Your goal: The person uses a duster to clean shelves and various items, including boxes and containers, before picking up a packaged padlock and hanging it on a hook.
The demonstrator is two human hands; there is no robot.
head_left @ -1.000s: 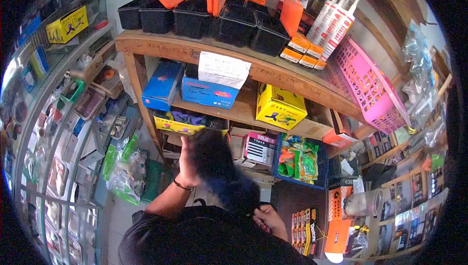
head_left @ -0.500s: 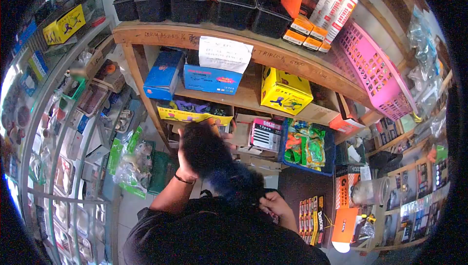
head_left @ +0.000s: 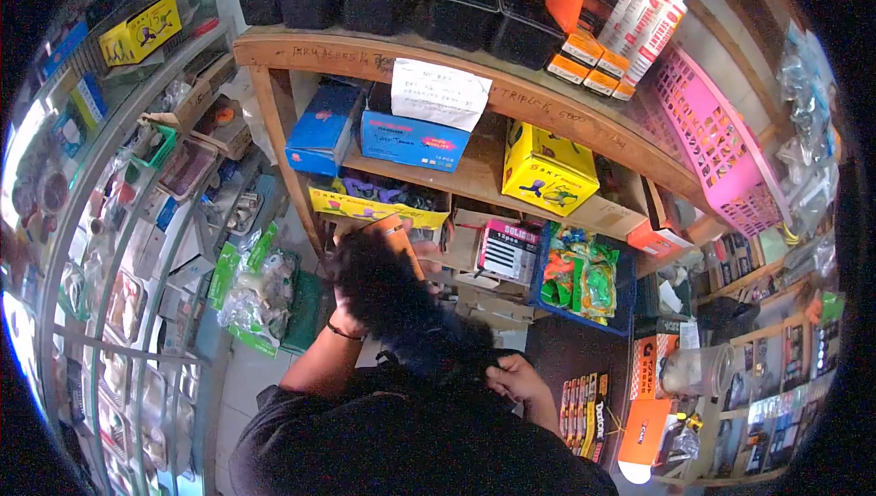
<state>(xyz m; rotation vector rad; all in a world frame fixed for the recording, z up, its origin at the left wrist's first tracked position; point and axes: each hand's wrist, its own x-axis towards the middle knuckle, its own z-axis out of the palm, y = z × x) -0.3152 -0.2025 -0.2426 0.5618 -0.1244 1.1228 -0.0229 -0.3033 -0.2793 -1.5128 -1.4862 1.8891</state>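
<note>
A dark, fluffy feather duster (head_left: 392,300) spreads across the middle of the view. My right hand (head_left: 518,379) is closed at its lower right end, where the handle would be; the handle itself is mostly hidden. My left hand (head_left: 345,312), with a dark band at the wrist, is raised in front of the shelf and partly covered by the feathers. Its fingers wrap an orange box (head_left: 402,242), whose upper part shows above the duster. The feathers lie over the box's lower part.
A wooden shelf (head_left: 511,85) ahead carries black bins (head_left: 388,8), sealant tubes (head_left: 650,21), blue boxes (head_left: 412,142) and a yellow box (head_left: 550,167). A blue basket (head_left: 584,309) of packets sits right of my hands. Glass-fronted shelving (head_left: 119,313) stands at left; a pink basket (head_left: 730,149) tilts at right.
The duster has moved down off the upper part of the orange box, so more of the box shows. My right hand stays near the same place. The view has shifted slightly left.
</note>
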